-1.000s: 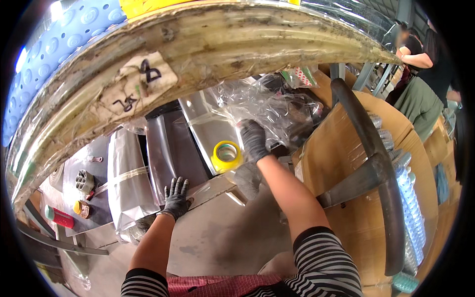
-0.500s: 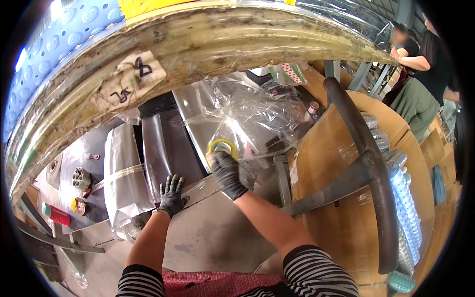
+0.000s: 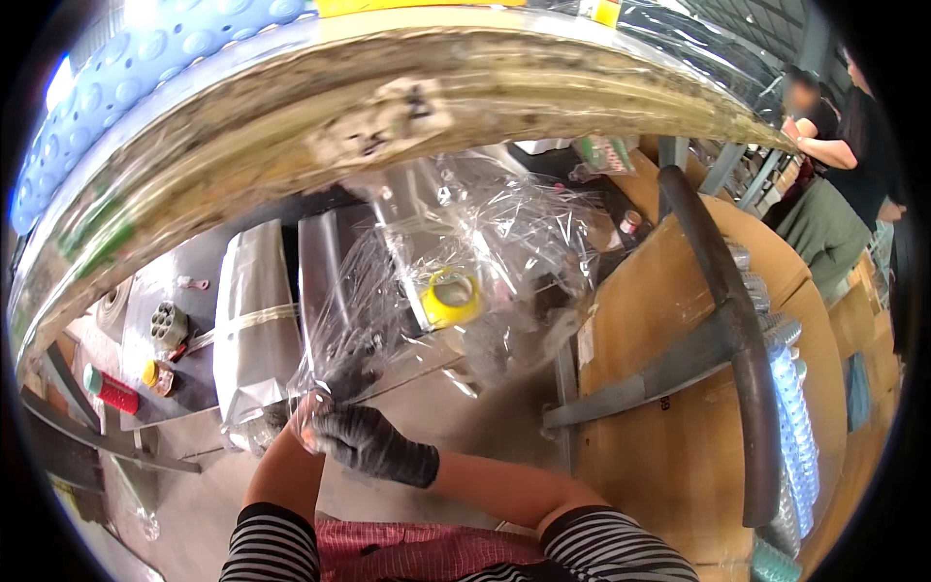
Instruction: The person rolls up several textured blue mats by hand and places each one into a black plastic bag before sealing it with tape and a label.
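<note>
While gloved fingers (image 3: 335, 432) pinch clear plastic bag (image 3: 456, 242) (yellow tape roll (image 3: 451, 296) inside), both hands closed

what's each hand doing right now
Left hand: mostly hidden behind the clear plastic bag, grip cannot be told.
Right hand: closed on the bag's lower end.

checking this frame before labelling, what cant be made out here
Head view:
- Left hand: mostly hidden behind the right hand and the clear plastic bag.
- Yellow tape roll: blurred through the bag.
- Small items on the grey table: too small to identify.
</note>
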Available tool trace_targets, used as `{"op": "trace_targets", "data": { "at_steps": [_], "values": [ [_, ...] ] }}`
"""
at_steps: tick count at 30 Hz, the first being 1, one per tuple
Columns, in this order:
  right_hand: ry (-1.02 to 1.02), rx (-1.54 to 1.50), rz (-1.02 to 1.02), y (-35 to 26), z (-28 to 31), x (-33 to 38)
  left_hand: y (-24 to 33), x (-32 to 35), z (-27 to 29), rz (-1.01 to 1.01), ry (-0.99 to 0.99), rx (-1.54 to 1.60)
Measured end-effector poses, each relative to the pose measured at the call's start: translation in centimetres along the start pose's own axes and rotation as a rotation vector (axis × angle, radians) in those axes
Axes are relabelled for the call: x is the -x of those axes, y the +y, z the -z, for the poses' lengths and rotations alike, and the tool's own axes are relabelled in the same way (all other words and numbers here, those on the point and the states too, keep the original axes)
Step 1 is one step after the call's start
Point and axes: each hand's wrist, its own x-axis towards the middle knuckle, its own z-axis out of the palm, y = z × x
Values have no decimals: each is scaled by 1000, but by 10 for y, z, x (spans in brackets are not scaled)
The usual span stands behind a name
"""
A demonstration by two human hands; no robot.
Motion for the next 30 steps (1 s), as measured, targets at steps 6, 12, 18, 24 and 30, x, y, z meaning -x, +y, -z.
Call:
{"op": "trace_targets", "data": {
  "at_steps": [6, 12, 18, 24, 30],
  "values": [
    [-39, 292, -81, -26, 9, 24, -44, 39, 23, 427, 264, 1263],
    [-321, 332, 45, -24, 12, 60, 22, 47, 54, 584, 71, 1575],
    [-362, 131, -361, -68, 10, 68, -23, 48, 65, 657, 342, 1384],
    [-466, -142, -686, -202, 14, 35, -34, 156, 111, 609, 702, 1651],
    [-243, -395, -1030, -384, 55, -65, 23, 341, 218, 972, 960, 1459]
  ]
}}
